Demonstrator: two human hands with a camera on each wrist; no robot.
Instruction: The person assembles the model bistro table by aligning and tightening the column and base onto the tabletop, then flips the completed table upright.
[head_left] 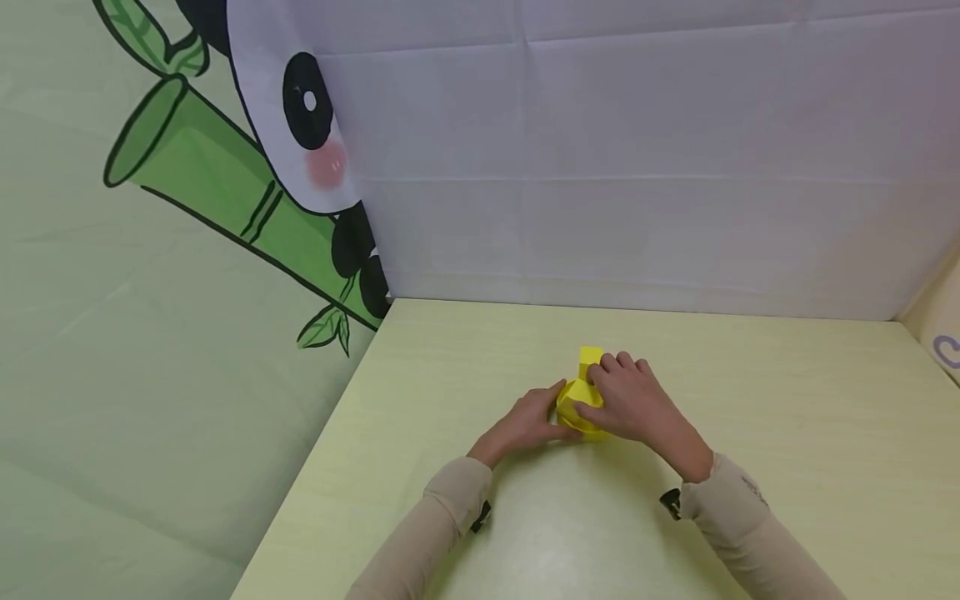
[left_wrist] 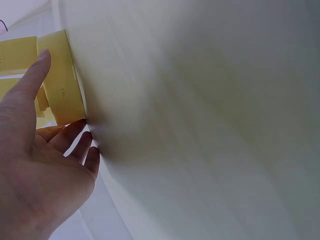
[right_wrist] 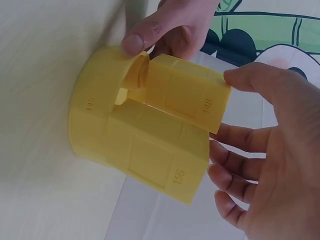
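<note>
1. Left arm covering: a long beige fabric left sleeve [head_left: 420, 537], plain, with soft creases along the forearm
2. Left sleeve end: a wide beige fabric left cuff [head_left: 459, 485], ending at the wrist
3. Left attachment: a small black left wrist fitting [head_left: 482, 517], beside the cuff; fine detail too small to read
4. Right arm covering: a matching long beige fabric right sleeve [head_left: 780, 546], with small dark marks [head_left: 753, 489] near its end, illegible
5. Right attachment: a small, angular black right wrist fitting [head_left: 671, 503]
6. Hands: bare left hand [head_left: 531, 418] and bare right hand [head_left: 636, 402]
</note>
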